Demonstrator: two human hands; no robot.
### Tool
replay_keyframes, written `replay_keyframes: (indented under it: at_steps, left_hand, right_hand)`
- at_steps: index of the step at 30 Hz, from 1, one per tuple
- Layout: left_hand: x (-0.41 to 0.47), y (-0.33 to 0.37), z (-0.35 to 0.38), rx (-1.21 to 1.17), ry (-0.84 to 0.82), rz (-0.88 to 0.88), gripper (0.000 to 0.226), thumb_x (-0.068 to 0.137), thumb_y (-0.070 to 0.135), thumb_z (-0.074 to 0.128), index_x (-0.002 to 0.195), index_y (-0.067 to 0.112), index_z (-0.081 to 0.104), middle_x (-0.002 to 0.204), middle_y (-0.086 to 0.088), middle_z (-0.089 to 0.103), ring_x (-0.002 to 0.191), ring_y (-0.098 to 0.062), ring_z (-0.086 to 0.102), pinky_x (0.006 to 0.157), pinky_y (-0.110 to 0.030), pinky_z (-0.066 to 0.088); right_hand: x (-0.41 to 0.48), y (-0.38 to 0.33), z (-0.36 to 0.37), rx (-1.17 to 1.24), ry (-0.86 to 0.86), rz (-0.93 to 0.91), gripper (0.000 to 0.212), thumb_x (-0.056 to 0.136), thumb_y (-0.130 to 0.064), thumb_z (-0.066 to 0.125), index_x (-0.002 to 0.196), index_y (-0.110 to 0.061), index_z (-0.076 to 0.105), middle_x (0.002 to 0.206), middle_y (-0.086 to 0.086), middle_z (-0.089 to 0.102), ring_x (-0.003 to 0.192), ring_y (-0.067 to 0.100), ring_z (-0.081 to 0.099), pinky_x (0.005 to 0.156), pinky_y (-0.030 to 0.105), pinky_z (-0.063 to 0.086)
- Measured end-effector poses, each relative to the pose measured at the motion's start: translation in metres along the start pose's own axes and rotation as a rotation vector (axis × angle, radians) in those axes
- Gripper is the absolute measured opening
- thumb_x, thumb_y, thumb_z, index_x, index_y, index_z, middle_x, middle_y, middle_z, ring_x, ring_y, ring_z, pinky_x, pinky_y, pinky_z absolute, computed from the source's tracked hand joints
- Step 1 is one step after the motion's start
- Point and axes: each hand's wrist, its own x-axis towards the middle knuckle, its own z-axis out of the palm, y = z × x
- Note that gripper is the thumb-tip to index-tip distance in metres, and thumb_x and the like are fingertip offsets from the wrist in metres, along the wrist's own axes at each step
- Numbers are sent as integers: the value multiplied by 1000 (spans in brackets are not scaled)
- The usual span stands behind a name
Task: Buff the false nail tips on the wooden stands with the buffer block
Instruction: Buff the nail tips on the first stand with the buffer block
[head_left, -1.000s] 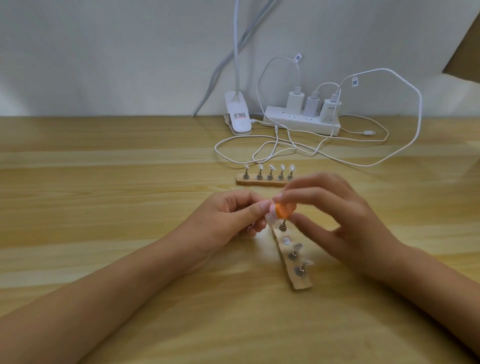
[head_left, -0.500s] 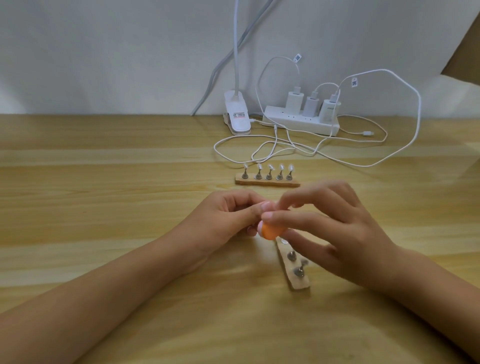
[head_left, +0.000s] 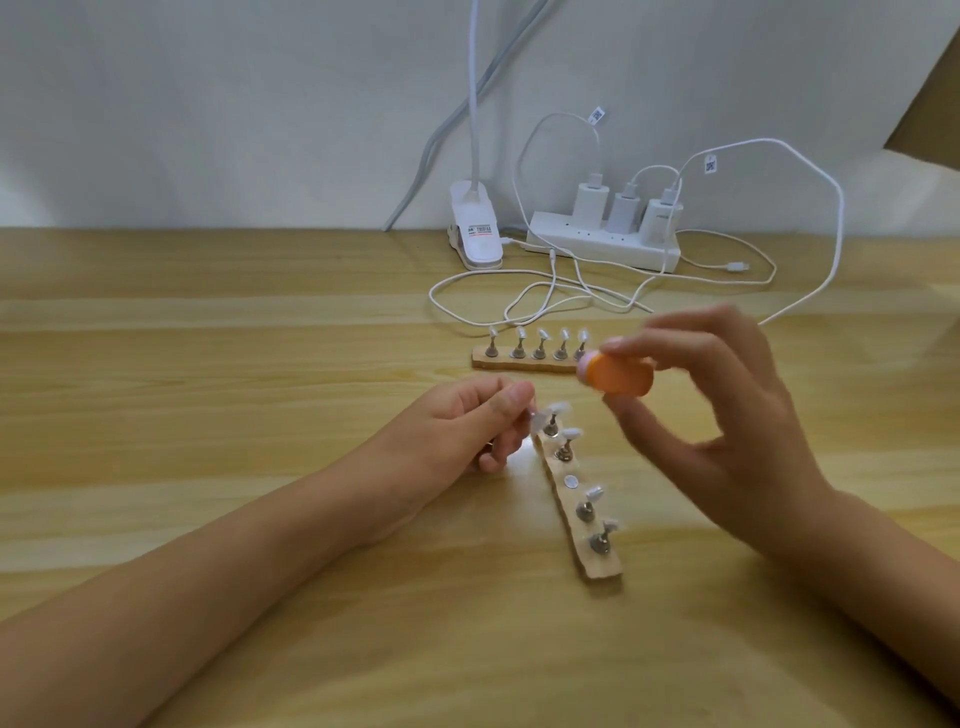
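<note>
Head view shows the right hand (head_left: 727, 410) raised above the light wooden table (head_left: 208, 415), thumb and fingers closed on the small orange buffer block with a pale pink end (head_left: 615, 378), clear of any nail. The left hand (head_left: 467, 431) rests near the table's middle, fingertips pinched on the clear false nail tip (head_left: 696, 415) at the far end of the near wooden stand strip (head_left: 597, 564). That strip carries four pegged tips and one bare metal disc (head_left: 571, 481) in the third place. A second wooden stand strip with five tips (head_left: 524, 361) lies closer to the table's far edge, just behind the block.

Risks, as I judge them: the tips sit on slim pegs, so a hard or slanted stroke could pop one off or tip its peg; the light strip may slide if the left hand loosens; the block could knock the far strip's end tip.
</note>
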Motion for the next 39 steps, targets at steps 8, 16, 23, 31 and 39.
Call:
replay_keyframes:
  at_steps: [8,16,23,31,39]
  left_hand:
    - [1,-2,0,-35,2,7,25,85,35,49,81,11,55,57,12,45,55,-3,41,51,-14,38]
    - [0,-1,4,-7,-23,24,28,85,37,48,83,10,56,57,15,45,54,-1,40,50,-12,36]
    - [-1,-2,1,31,-16,31,28,96,38,50,84,13,58,60,16,47,58,-3,40,51,-13,37]
    - [-2,-5,4,137,-58,71,48,98,41,35,76,1,50,56,14,42,54,-5,35,49,-15,34]
    - [-3,-2,5,146,-106,49,38,92,42,31,64,18,41,52,16,35,49,-3,31,46,-15,26]
  right_hand:
    - [4,1,11,55,-34,36,25,91,-18,65,113,-22,56,106,0,58,93,12,49,85,43,47]
    - [6,-8,17,192,-15,149,25,92,-16,70,111,-23,57,99,-2,58,89,12,55,81,24,40]
    - [-1,-16,22,186,-68,105,27,88,-26,68,112,-26,56,94,-10,48,87,7,47,82,21,39]
    - [-3,-20,21,209,-92,75,28,88,-29,65,114,-27,55,96,-11,47,86,8,46,81,25,40]
    - [1,-4,16,332,-85,227,26,89,-22,67,114,-19,62,102,2,63,90,15,58,84,20,43]
